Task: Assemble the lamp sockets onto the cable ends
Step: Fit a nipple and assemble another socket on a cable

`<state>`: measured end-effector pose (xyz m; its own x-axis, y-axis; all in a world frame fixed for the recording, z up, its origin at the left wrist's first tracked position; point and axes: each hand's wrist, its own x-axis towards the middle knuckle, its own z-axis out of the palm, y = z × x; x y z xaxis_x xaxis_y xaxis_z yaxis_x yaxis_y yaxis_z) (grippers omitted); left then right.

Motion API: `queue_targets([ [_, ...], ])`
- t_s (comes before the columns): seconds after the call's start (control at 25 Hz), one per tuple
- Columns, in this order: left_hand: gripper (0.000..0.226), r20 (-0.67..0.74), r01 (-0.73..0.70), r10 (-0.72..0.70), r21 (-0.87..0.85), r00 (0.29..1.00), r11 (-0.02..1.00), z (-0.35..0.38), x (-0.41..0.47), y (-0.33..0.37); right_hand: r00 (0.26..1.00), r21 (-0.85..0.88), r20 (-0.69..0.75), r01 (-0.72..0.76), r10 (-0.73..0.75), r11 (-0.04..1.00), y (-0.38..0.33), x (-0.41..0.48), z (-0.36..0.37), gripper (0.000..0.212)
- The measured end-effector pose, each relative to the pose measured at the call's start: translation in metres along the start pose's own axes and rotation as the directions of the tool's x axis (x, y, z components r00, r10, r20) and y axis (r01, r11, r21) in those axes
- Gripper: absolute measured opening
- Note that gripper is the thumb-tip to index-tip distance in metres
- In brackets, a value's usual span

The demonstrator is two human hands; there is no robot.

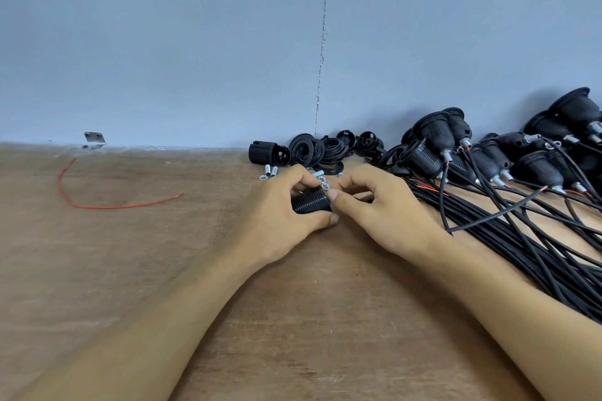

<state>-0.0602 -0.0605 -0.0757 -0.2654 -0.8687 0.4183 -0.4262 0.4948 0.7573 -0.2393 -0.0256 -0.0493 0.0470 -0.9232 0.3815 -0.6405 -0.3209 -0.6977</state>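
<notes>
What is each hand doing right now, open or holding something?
Left hand: grips the black ribbed plastic socket body.
Right hand: fingers curled at the socket's end; whether it pinches anything cannot be told.

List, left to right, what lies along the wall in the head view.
Bracket → loose socket → black rings → wired sockets.

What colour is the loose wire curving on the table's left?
The thin curved wire is red; head view.
</notes>
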Motion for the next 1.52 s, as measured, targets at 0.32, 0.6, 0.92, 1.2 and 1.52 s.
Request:
queue_targets([
  [0.32,0.043,-0.011,0.003,-0.002,0.032,1.000,0.999,-0.003,0.000,0.004,0.756,-0.267,0.584,-0.166,0.296,0.949,-0.006,0.015,-0.068,0.039],
  [0.6,0.038,0.026,0.014,-0.012,-0.069,1.000,0.998,-0.005,-0.001,0.010,0.887,-0.275,0.425,-0.064,0.181,0.959,-0.002,0.018,-0.061,0.021],
  [0.92,0.038,0.000,0.075,-0.076,-0.164,0.997,0.984,0.000,-0.001,0.009,0.924,-0.348,0.377,0.083,0.058,0.934,0.006,0.015,-0.047,0.063],
  [1.2,0.037,0.043,0.059,-0.053,-0.171,0.998,0.983,0.002,-0.001,0.009,0.964,-0.232,0.262,0.096,-0.033,0.968,0.010,0.012,-0.034,0.039],
  [1.52,0.030,0.070,0.130,-0.119,-0.171,0.990,0.977,-0.001,-0.001,0.011,0.959,-0.229,0.179,0.256,-0.218,0.939,0.010,0.007,-0.026,0.028],
])
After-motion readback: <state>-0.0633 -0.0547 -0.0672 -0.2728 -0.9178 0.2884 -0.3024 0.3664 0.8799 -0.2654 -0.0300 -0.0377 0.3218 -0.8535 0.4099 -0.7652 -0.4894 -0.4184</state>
